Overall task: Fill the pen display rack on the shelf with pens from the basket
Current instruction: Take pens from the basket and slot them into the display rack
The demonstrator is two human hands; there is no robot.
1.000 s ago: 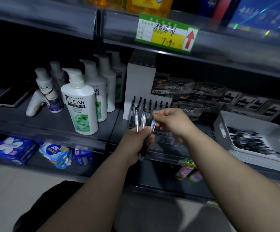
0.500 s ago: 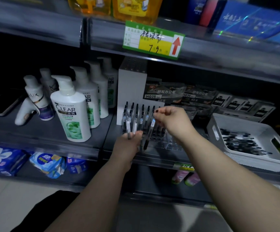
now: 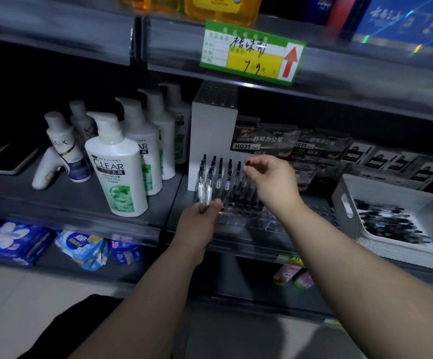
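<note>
A clear pen display rack (image 3: 238,212) stands on the middle shelf with several black-capped pens (image 3: 220,174) upright in its back rows. My left hand (image 3: 199,224) is at the rack's front left and grips two pens (image 3: 204,189) that point upward. My right hand (image 3: 272,182) hovers over the rack's right side, its fingertips pinching the black top of a pen (image 3: 247,163) that stands in the rack. The white basket (image 3: 345,203) sits to the right on the same shelf, with several loose black pens (image 3: 389,224) in it.
A white box (image 3: 212,141) stands just behind the rack, and dark pen packs (image 3: 262,141) lie behind and to its right. White shampoo bottles (image 3: 116,167) crowd the shelf to the left. The upper shelf edge with a green price tag (image 3: 251,53) hangs overhead.
My right hand took a pen from the bundle in my left hand and lowered it into the rack. My left hand stayed at the rack's front left, now with two pens.
</note>
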